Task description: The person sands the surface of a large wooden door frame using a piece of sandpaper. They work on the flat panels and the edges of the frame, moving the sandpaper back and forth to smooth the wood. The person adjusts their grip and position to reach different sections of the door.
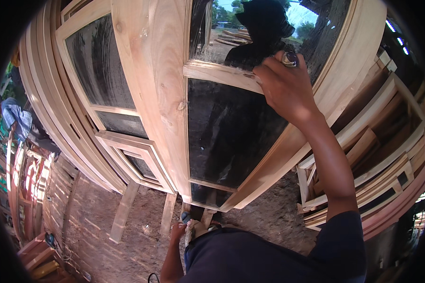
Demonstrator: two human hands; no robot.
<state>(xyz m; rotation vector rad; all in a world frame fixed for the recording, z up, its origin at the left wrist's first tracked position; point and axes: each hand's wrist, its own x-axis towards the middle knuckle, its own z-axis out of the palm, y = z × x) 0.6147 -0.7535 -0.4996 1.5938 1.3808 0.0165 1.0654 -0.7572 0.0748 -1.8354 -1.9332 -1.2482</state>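
Observation:
A tall pale wooden frame [167, 94] with dark glass panes stands upright before me. Curled at the crossbar [222, 74] between its upper glass pane [212, 52] and lower glass pane [231, 127] is my right hand [288, 89]. A large ring [290, 59] with a dark stone sits on one of its fingers. Whatever those fingers pinch is hidden behind the hand. Low down near my body, my left hand [178, 230] is closed by a small dark grey-blue object [185, 217]; its kind is too small to make out.
More wooden frames [56, 108] lean in a stack at the left, with a small frame [139, 162] in front. Frames and boards [378, 155] are piled at the right. Wooden strips [125, 214] lie on the dirt floor [99, 245]. A blue cloth [16, 115] hangs far left.

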